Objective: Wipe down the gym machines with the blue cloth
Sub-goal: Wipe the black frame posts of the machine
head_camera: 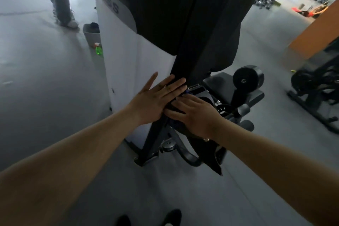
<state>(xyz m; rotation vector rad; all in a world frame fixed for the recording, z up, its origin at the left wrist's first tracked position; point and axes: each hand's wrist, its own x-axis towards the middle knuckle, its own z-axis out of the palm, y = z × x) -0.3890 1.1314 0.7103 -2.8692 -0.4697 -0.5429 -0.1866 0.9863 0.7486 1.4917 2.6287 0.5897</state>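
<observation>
Blue cloth (173, 124) pinned under flat right hand (194, 115); left hand (154, 101) flat, empty, bracing the black upright (185, 57). I'd press evenly, long strokes.

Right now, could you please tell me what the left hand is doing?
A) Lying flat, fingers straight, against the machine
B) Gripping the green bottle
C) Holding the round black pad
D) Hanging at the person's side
A: the left hand lies flat with straight fingers across the white panel and black post, beside the right hand, which presses the blue cloth.
</observation>
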